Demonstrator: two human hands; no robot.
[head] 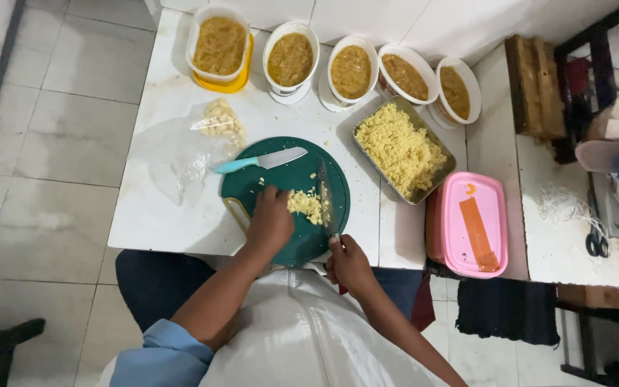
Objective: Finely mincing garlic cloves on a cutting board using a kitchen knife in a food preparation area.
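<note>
A round green cutting board [302, 179] lies on the white table [159, 215]. A small heap of chopped pale yellow bits [306, 205] sits at its middle. My left hand [269, 222] rests on the board, fingers bent down against the left side of the heap. My right hand [349, 262] grips the handle of a large knife [326, 197] whose blade stands on the board just right of the heap. A second knife with a light blue handle [261, 162] lies loose on the board's far edge.
A clear plastic bag with peeled cloves [218, 120] lies left of the board. A metal tray of chopped bits [401, 150] and a pink lidded box [471, 223] sit to the right. Several tubs of brown paste [351, 72] line the back.
</note>
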